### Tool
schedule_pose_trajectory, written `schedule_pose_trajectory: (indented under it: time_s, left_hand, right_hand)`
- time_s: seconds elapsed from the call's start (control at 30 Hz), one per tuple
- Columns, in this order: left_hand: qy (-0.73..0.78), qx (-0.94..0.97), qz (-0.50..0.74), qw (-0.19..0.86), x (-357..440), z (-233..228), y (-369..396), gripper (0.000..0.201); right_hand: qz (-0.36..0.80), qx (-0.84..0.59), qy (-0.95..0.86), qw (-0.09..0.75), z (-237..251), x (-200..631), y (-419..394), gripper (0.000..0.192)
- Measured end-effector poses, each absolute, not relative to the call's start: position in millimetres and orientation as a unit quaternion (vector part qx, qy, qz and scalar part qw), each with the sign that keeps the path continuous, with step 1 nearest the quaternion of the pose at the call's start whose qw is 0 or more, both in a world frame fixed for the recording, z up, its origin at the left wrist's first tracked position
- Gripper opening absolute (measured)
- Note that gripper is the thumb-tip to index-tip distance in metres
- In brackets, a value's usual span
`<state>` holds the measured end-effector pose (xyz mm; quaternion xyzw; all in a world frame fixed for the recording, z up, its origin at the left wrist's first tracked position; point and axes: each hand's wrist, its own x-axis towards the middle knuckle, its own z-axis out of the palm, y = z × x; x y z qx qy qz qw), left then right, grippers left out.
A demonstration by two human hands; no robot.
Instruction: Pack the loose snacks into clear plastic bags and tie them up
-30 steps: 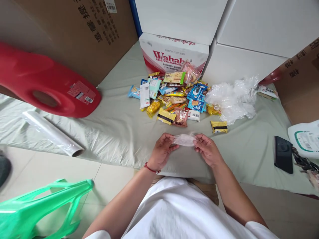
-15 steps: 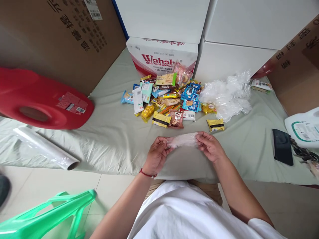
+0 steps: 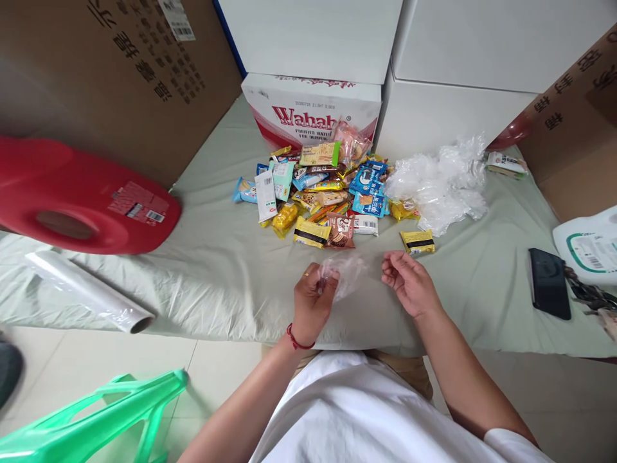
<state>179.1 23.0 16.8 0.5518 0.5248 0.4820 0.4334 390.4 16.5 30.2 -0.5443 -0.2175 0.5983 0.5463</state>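
My left hand [image 3: 314,292] is closed around the edge of a crumpled clear plastic bag [image 3: 348,273], which spreads out to the right. To the right of the bag, and apart from it, my right hand [image 3: 407,283] has its fingers curled together, with nothing visible in them. Just beyond the hands lies a heap of wrapped snacks [image 3: 325,198] in many colours. A yellow snack packet with a black band [image 3: 417,242] lies by itself above my right hand. A pile of clear plastic bags [image 3: 441,183] sits right of the heap.
A water carton [image 3: 313,112] and white boxes [image 3: 463,48] stand behind the snacks. At left are a red jug [image 3: 87,199] and a plastic film roll [image 3: 89,292]. A phone [image 3: 549,283] and a white bottle [image 3: 590,247] are at right. A green stool [image 3: 96,415] stands below.
My right hand has let go of the plastic bag, which was stretched between both hands. The bag now hangs looser from my left hand, which has turned over it.
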Motion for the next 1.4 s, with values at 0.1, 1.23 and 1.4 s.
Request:
schedule_pose_trajectory:
  time_s: [0.1,1.23,1.4]
  left_hand:
    - [0.552,0.492,0.497,0.454,184.6,9.1,16.8,0.013]
    - [0.447,0.118,0.558,0.690,158.8,4.6,27.3,0.036]
    - [0.479,0.160,0.627,0.593,165.3,15.9,30.4,0.033]
  right_hand:
    - [0.589,-0.556,-0.304,0.502,27.0,375.2,-0.3,0.041]
    - [0.357,-0.552,-0.634,0.408,29.1,401.7,5.6,0.096]
    - [0.416,-0.585,-0.580,0.384,30.4,374.5,23.9,0.046]
